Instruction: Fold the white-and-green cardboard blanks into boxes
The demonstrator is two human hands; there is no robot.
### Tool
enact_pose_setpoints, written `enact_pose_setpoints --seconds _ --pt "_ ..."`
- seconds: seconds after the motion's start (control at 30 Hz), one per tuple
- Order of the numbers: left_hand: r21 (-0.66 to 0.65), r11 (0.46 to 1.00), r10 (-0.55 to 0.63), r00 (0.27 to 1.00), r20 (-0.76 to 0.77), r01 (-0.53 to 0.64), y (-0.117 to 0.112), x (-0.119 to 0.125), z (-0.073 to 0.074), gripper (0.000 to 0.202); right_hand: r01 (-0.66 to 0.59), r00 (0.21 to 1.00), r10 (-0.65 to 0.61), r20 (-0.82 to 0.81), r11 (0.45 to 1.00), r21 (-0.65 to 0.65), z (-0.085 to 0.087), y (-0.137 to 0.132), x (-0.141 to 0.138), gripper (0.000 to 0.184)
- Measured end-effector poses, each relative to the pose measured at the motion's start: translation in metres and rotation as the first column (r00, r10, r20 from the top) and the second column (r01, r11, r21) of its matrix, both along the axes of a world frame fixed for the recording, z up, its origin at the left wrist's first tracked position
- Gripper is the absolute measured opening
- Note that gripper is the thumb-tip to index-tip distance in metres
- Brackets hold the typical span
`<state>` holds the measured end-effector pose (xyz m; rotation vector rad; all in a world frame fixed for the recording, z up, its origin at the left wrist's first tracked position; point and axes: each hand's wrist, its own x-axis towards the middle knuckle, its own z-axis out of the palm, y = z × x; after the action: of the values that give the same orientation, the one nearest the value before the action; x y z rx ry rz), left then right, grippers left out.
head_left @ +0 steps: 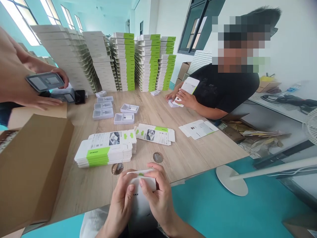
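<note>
Head view: white box (pixel 141 213) partly hidden behind fingers
L hand (pixel 120 205): curled round box, gripping
R hand (pixel 158 198): curled, pressed on box front
Past hands: flat green-white cartons (pixel 105 148) in stack

A wooden table (pixel 173 155) fills the middle of the view. At its near edge, a carton (pixel 142 201) stands between the left hand (pixel 121 198) and the right hand (pixel 158 198). Ahead lies a stack of flat cartons (pixel 105 152), with plastic trays (pixel 104 110) behind it. Tall carton stacks (pixel 146 62) line the far edge. A cardboard box (pixel 32 165) is at the left, a co-worker (pixel 223 89) at the right.
</note>
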<state>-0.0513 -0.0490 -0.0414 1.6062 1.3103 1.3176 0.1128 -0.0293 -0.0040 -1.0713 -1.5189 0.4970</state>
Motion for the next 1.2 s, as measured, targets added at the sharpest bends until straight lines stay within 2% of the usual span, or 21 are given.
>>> enact_pose_setpoints --seconds 0.1,0.17,0.27,0.33,0.4,0.5,0.57,0.63,0.73,0.87,0.97,1.1,1.2 --pt "0.011 1.0 -0.013 1.0 -0.008 0.013 0.003 0.001 0.002 0.026 0.009 1.0 -0.009 -0.007 1.0 -0.009 0.003 -0.001 -0.003 0.013" --pt "-0.013 1.0 0.006 1.0 -0.005 -0.006 0.008 0.004 0.009 0.027 0.009 1.0 -0.009 -0.007 1.0 0.013 0.007 0.002 -0.005 0.015" --pt "-0.044 0.998 0.05 0.998 0.046 -0.048 0.017 0.013 0.028 0.034 0.015 1.0 -0.016 0.01 0.994 0.106 0.014 0.013 -0.006 0.014" --pt "-0.096 0.994 0.061 0.986 0.155 -0.047 0.02 0.022 0.046 0.034 0.017 0.999 -0.023 0.034 0.983 0.181 0.021 0.021 -0.006 0.014" --pt "-0.164 0.984 0.122 0.949 0.291 -0.076 0.021 0.029 0.061 0.029 0.003 0.998 -0.018 0.057 0.968 0.249 0.03 0.028 -0.005 0.015" --pt "-0.154 0.968 0.241 0.895 0.375 -0.196 0.026 0.035 0.075 0.025 -0.024 0.998 0.005 0.058 0.943 0.331 0.044 0.032 -0.007 0.018" --pt "-0.052 0.951 0.295 0.851 0.435 -0.303 0.033 0.036 0.078 0.022 -0.036 0.999 0.03 0.023 0.94 0.34 0.051 0.03 -0.013 0.019" --pt "0.063 0.921 0.295 0.794 0.532 -0.385 0.043 0.037 0.079 0.021 -0.018 0.997 0.041 -0.072 0.956 0.292 0.052 0.029 -0.021 0.019" --pt "0.137 0.9 0.244 0.739 0.628 -0.414 0.053 0.043 0.079 0.017 0.053 0.972 0.004 -0.236 0.97 0.236 0.044 0.029 -0.033 0.017" --pt "0.175 0.91 0.178 0.736 0.654 -0.375 0.056 0.046 0.073 0.014 0.124 0.915 -0.021 -0.404 0.965 0.23 0.035 0.035 -0.042 0.009" --pt "0.179 0.899 0.201 0.738 0.644 -0.401 0.054 0.044 0.067 0.016 0.101 0.872 0.008 -0.489 0.975 0.196 0.036 0.038 -0.045 0.01" --pt "0.175 0.899 0.221 0.761 0.61 -0.401 0.055 0.042 0.067 0.019 0.088 0.877 -0.014 -0.481 0.987 0.132 0.042 0.037 -0.045 0.017" --pt "0.161 0.916 0.211 0.784 0.584 -0.367 0.056 0.043 0.069 0.018 0.115 0.888 -0.038 -0.458 0.983 0.142 0.044 0.039 -0.042 0.018"
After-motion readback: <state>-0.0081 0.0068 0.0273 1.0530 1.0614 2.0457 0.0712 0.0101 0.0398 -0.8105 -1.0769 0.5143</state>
